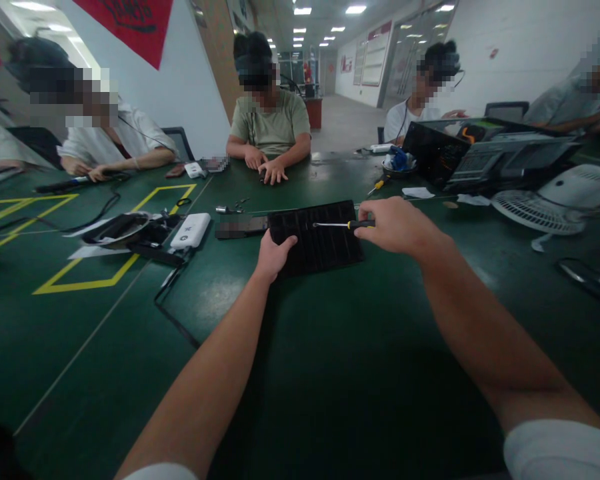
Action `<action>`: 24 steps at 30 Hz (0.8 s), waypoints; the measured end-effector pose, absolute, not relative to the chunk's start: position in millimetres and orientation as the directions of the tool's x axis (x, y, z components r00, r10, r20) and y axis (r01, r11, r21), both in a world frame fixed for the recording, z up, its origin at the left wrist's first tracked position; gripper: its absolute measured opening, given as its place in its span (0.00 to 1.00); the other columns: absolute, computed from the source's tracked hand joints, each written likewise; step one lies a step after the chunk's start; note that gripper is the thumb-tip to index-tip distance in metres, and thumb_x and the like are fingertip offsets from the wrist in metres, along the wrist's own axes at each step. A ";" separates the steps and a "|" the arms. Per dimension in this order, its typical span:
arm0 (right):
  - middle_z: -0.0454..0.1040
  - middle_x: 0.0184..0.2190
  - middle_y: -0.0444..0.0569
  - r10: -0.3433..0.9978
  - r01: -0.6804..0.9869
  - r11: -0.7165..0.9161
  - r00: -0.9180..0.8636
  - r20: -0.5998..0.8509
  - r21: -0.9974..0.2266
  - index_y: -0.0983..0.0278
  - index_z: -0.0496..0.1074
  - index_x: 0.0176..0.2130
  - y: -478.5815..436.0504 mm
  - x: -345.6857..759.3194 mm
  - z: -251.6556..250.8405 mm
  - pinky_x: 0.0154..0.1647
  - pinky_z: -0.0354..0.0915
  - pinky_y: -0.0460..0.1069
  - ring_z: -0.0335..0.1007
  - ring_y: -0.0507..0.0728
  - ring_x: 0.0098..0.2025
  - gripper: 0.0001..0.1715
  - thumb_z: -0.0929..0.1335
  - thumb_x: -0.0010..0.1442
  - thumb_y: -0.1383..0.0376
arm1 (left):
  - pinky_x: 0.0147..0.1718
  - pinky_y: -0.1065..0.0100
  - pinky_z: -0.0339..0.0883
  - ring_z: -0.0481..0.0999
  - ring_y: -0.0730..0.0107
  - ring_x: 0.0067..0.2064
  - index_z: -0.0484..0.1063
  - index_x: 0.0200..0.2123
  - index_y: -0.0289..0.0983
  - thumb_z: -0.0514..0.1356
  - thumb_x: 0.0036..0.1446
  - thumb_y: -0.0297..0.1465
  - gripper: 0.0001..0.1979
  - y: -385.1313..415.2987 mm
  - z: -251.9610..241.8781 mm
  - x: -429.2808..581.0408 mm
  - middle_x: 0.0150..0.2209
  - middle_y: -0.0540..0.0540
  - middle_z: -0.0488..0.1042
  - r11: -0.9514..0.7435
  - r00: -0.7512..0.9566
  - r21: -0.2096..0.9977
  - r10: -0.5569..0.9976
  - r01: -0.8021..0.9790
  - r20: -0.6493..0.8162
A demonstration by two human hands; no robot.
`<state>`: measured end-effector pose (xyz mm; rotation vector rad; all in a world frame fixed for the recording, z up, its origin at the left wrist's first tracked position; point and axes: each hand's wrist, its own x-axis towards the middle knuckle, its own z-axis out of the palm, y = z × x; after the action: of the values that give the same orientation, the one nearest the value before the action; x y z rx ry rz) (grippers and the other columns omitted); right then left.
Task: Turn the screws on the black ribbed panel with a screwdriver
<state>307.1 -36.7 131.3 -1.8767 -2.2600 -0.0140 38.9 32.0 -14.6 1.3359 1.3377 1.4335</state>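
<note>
A black flat panel with ribs or slots (330, 250) is tilted up over the green table in front of me. My left hand (276, 252) grips its left edge, with the thumb on the near face. In my right hand (397, 223) is a screwdriver (353, 225) with a black and yellow handle, pinched between the fingers. Its metal shaft points left across the panel's face. The tip is near the panel's middle; whether it touches, I cannot tell. Just left of the panel lies a dark flat object (237, 228).
On the left are a white box-shaped device (191, 231), cables and a round tray (115, 229). To the right stand a white fan (540, 207), an opened computer case (510, 157) and a yellow-handled screwdriver (379, 184). Several people sit around the green table (370, 373).
</note>
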 end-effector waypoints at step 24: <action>0.85 0.47 0.62 0.981 0.986 0.148 -0.136 0.138 -0.079 0.60 0.86 0.53 -40.0 302.0 134.8 0.48 0.71 0.62 0.81 0.73 0.51 0.23 0.68 0.69 0.53 | 0.63 0.46 0.76 0.85 0.52 0.53 0.78 0.49 0.37 0.72 0.52 0.28 0.20 32.0 -14.7 38.1 0.50 0.40 0.85 -0.176 -0.189 0.976 0.962 0.129 0.198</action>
<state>302.0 -40.0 134.8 -1.9535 -2.2566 -0.0457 38.1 32.0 -14.7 1.3320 1.3485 1.4489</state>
